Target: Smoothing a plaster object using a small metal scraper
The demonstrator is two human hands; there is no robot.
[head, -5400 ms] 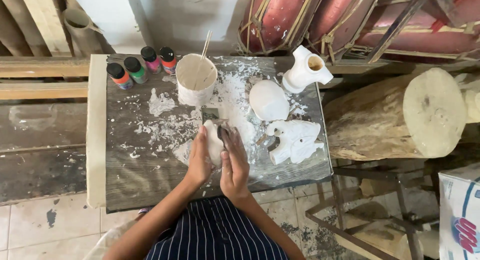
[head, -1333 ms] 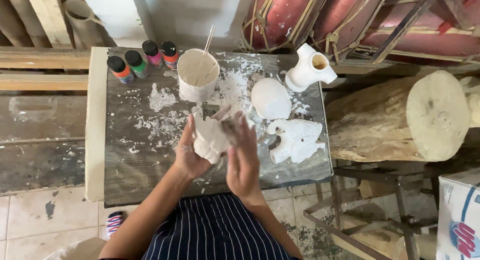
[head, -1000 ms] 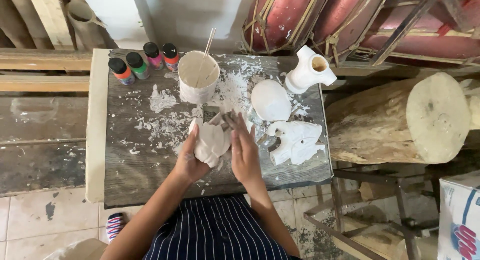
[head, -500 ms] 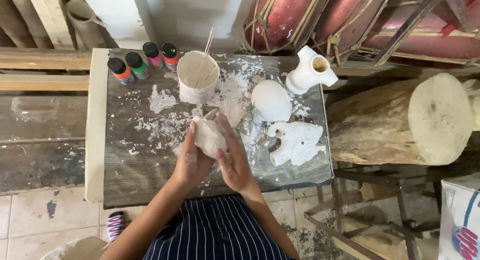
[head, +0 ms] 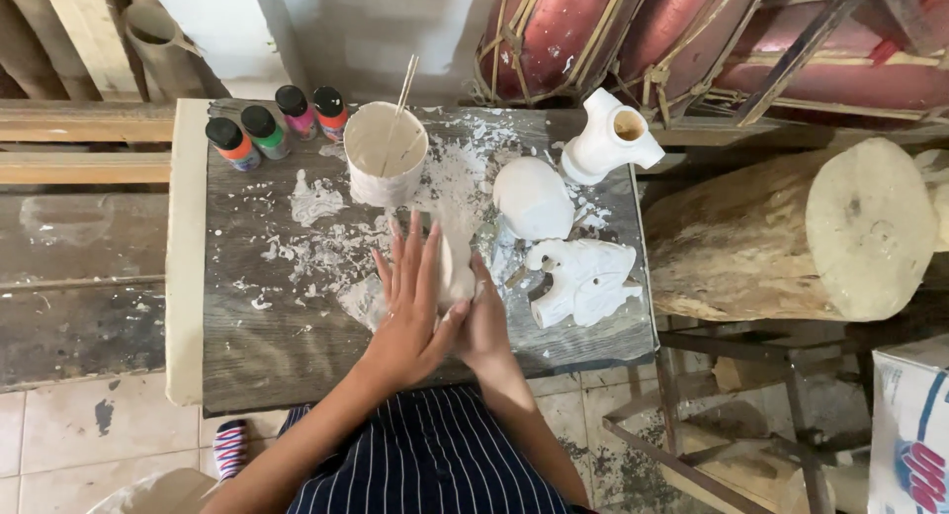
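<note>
Both hands press a small white plaster piece between them at the near middle of the grey, plaster-spattered wooden table. Left hand lies flat, fingers spread, over its left side; right hand cups it from the right and below. Long axis appears to run away from the person, its far end towards the white plaster-coated cup; the near end is hidden. Risk: uneven squeezing could crack it, or wet palms let it slip onto the white elephant-shaped figurine just beside.

Four small paint bottles with coloured bands are ranged behind a white plaster-smeared cup; a thick sawn log is laid beside the plaster-spattered grey table.
</note>
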